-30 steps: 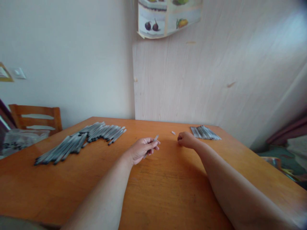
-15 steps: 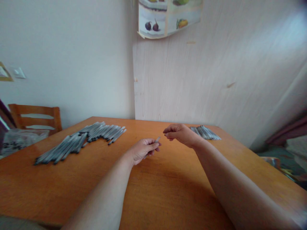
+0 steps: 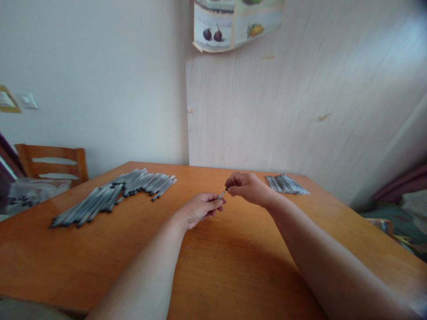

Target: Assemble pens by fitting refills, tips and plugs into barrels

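Observation:
My left hand [image 3: 204, 210] is closed round a slim clear pen barrel [image 3: 221, 194], its upper end poking out past the thumb and tilted up to the right. My right hand [image 3: 243, 186] pinches a small dark pen part [image 3: 226, 189] between thumb and fingertips, at the top end of the barrel. Whether that part touches the barrel or has entered it I cannot tell. Both hands hover over the middle of the wooden table [image 3: 230, 271].
Clear pens with black ends lie in a spread pile [image 3: 96, 202] on the left of the table. A smaller row of pens [image 3: 287, 183] lies at the back right. A wooden chair [image 3: 53, 162] and a plastic bag [image 3: 36, 193] stand beyond the left edge.
My right hand has moved slightly left and down, bringing the dark part to the end of the barrel. My left hand has stayed nearly still, gripping the barrel.

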A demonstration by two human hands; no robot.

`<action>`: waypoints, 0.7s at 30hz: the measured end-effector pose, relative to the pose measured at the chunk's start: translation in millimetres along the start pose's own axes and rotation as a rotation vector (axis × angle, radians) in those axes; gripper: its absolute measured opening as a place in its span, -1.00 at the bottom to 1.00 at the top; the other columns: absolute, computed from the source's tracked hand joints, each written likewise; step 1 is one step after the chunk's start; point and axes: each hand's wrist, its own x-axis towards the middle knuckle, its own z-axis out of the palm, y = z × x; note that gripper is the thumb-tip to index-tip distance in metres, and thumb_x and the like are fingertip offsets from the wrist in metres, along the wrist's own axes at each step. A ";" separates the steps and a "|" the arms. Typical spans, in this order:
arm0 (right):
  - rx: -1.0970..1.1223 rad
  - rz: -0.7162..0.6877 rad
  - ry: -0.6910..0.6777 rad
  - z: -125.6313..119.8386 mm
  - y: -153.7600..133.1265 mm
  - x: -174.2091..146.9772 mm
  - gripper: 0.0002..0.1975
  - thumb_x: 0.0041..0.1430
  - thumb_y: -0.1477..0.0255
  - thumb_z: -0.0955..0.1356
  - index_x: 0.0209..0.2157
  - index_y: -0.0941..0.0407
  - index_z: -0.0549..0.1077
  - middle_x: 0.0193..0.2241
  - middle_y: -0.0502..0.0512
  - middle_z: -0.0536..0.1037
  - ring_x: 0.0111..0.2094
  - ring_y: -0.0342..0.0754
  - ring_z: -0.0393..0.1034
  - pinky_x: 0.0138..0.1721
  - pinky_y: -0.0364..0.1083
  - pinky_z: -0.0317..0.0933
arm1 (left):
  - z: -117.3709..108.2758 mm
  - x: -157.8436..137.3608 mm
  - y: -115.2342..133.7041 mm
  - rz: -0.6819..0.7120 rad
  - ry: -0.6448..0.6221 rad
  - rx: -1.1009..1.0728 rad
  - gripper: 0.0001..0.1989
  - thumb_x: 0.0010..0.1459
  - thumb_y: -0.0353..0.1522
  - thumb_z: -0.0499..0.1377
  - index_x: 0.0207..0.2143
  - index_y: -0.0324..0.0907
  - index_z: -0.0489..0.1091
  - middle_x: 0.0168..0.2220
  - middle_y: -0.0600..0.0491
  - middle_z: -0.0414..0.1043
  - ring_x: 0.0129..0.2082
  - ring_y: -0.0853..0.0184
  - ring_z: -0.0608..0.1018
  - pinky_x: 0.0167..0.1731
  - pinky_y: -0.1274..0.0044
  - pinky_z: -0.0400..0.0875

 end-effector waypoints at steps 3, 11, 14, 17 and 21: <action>-0.014 -0.003 -0.001 0.4 -0.3 0.1 -0.84 -0.06 0.50 0.35 -0.34 0.12 0.46 -0.50 -0.01 0.47 -0.46 -0.16 0.33 -0.46 -0.19 0.17 | 0.0 0.2 -0.1 0.004 -0.001 0.006 -0.65 0.04 -0.15 0.26 -0.21 -0.22 0.48 -0.35 0.01 0.45 -0.52 0.49 0.31 -0.50 0.57 0.06; -0.036 -0.022 0.003 2.1 -1.4 -0.5 -0.85 -0.04 0.51 0.34 -0.34 0.14 0.45 -0.51 -0.02 0.45 -0.50 -0.18 0.29 -0.50 -0.20 0.12 | 1.8 -1.2 1.7 -0.016 0.011 0.018 -0.65 0.04 -0.16 0.27 -0.22 -0.23 0.47 -0.35 0.01 0.45 -0.52 0.49 0.31 -0.49 0.57 0.07; -0.046 -0.032 -0.006 2.2 -0.8 0.0 -0.85 -0.04 0.51 0.35 -0.34 0.15 0.45 -0.50 0.00 0.46 -0.49 -0.19 0.29 -0.50 -0.20 0.12 | 1.8 -1.0 1.2 -0.014 0.013 0.021 -0.65 0.04 -0.16 0.26 -0.22 -0.23 0.47 -0.35 0.02 0.45 -0.51 0.49 0.31 -0.49 0.57 0.08; -0.056 -0.034 -0.015 2.2 0.2 0.7 -0.85 -0.05 0.50 0.35 -0.34 0.15 0.45 -0.49 0.01 0.46 -0.49 -0.19 0.29 -0.51 -0.21 0.11 | 1.4 -0.6 0.3 -0.007 0.005 0.021 -0.65 0.04 -0.16 0.26 -0.22 -0.24 0.47 -0.36 0.03 0.44 -0.51 0.50 0.31 -0.49 0.58 0.08; -0.074 -0.013 -0.021 2.7 -1.4 0.2 -0.85 -0.04 0.49 0.35 -0.34 0.15 0.45 -0.48 0.02 0.47 -0.50 -0.19 0.27 -0.53 -0.21 0.08 | 0.9 -0.4 -0.2 -0.007 0.006 0.027 -0.64 0.04 -0.16 0.26 -0.21 -0.24 0.47 -0.36 0.03 0.44 -0.51 0.50 0.31 -0.49 0.57 0.08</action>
